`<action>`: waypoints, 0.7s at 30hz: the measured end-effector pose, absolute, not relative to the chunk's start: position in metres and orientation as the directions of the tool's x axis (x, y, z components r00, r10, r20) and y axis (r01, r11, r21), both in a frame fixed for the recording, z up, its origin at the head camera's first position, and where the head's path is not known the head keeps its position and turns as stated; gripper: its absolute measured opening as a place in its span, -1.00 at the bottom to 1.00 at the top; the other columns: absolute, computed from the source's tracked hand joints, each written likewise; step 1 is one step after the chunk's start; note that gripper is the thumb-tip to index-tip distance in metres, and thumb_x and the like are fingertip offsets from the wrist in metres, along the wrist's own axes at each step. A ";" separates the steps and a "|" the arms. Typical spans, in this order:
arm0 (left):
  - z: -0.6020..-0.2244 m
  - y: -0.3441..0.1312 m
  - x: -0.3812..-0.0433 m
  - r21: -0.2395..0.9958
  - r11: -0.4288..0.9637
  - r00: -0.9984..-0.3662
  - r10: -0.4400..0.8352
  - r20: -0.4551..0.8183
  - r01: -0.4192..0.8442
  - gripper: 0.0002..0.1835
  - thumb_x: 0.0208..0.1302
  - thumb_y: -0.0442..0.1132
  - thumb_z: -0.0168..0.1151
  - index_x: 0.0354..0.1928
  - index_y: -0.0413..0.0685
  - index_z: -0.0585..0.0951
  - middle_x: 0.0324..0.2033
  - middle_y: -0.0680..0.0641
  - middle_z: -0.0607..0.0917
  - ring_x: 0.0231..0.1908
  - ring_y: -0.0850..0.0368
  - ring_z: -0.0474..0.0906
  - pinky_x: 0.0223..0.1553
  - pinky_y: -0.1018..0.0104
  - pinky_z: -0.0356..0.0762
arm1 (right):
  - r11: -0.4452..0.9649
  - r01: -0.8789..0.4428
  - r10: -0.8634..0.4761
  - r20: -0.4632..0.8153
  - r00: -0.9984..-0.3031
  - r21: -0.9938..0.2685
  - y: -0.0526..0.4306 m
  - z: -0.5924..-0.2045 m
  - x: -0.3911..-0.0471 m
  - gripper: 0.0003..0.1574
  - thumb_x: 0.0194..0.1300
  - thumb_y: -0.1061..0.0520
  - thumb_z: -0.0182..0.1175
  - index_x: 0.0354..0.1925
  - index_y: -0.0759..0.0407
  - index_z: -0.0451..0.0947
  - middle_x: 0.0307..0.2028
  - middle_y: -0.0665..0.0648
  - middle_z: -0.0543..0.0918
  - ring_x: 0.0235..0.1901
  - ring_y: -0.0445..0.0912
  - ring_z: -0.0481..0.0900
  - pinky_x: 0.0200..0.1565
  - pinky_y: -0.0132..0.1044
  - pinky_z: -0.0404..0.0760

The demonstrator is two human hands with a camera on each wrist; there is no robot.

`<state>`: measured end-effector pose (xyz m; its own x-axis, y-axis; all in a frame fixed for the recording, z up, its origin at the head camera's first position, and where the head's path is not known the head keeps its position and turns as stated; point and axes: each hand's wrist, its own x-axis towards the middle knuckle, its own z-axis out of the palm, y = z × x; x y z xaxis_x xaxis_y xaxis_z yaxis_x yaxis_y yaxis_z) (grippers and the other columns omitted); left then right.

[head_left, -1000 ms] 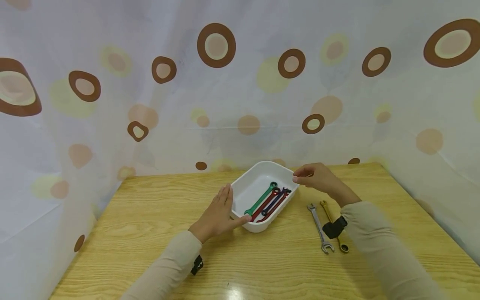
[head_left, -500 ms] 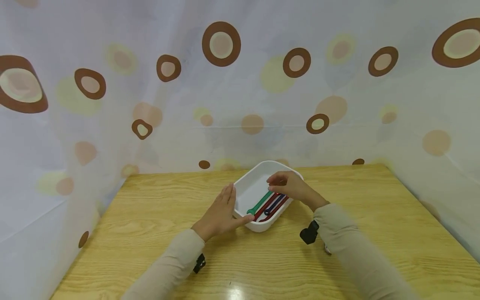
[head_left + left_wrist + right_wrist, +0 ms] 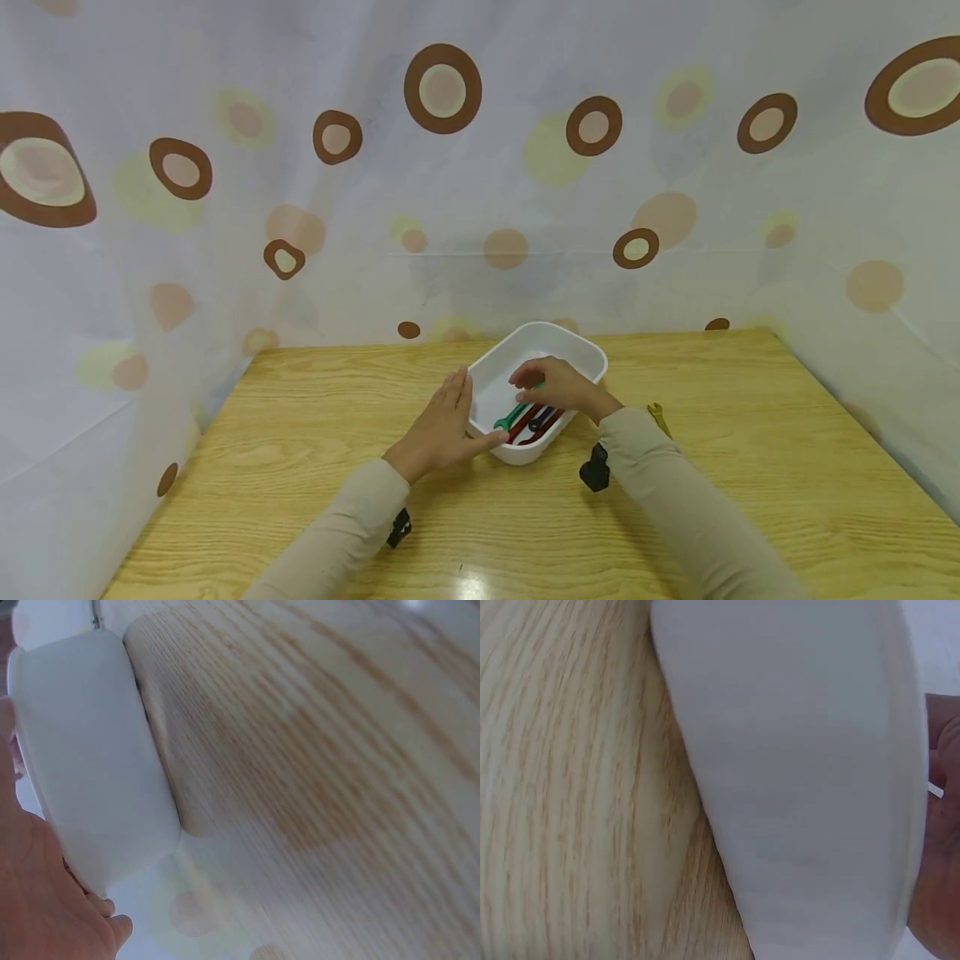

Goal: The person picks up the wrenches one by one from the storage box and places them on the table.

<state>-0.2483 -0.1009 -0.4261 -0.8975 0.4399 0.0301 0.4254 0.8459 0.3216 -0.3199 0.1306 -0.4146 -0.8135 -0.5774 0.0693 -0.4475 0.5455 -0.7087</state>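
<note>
A white plastic tray stands on the wooden table, holding a green combination wrench, a dark purple wrench and two red wrenches. My left hand rests against the tray's near left corner, its fingers straight along the side and the thumb at the front rim. Over the tray's right part, my right hand reaches in with bent fingers, thumb and fingertips apart around the green wrench's far end. It covers the far ends of the wrenches. In the right wrist view, the tray wall hides most of that hand.
On the table, right of the tray, a yellow wrench shows in part beyond the right sleeve. A patterned curtain hangs behind the table and along both sides.
My right hand has moved left and down from the tray's right rim to above the wrenches. Its sleeve now covers the silver wrench and part of the yellow one. My left hand stays at the tray.
</note>
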 end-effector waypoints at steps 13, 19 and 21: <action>-0.432 -0.101 -0.249 0.301 0.855 -0.900 0.435 0.025 0.422 0.20 0.17 0.54 -0.14 0.48 -0.30 -0.17 0.49 -0.18 -0.28 0.48 -0.15 -0.30 0.43 0.04 -0.10 | 0.651 -0.509 -0.630 -0.027 -0.776 -0.564 0.122 -0.423 -0.326 -0.68 0.21 0.24 0.29 -0.03 0.22 0.62 -0.06 0.14 0.66 0.03 0.09 0.55 0.09 -0.01 0.50; -0.431 -0.102 -0.249 0.314 0.849 -0.898 0.438 0.029 0.424 0.19 0.17 0.55 -0.15 0.48 -0.27 -0.19 0.49 -0.16 -0.30 0.48 -0.13 -0.33 0.43 0.03 -0.11 | 0.687 -0.495 -0.616 -0.065 -0.785 -0.531 0.118 -0.425 -0.329 -0.71 0.18 0.24 0.33 -0.08 0.18 0.64 -0.13 0.09 0.67 -0.06 -0.01 0.59 0.03 -0.09 0.53; -0.431 -0.102 -0.250 0.318 0.847 -0.898 0.440 0.029 0.425 0.19 0.17 0.54 -0.15 0.48 -0.27 -0.19 0.49 -0.16 -0.31 0.48 -0.12 -0.34 0.44 0.05 -0.13 | 0.690 -0.499 -0.618 -0.068 -0.783 -0.524 0.117 -0.427 -0.331 -0.75 0.17 0.26 0.34 -0.13 0.18 0.65 -0.17 0.08 0.68 -0.10 -0.03 0.60 0.01 -0.11 0.54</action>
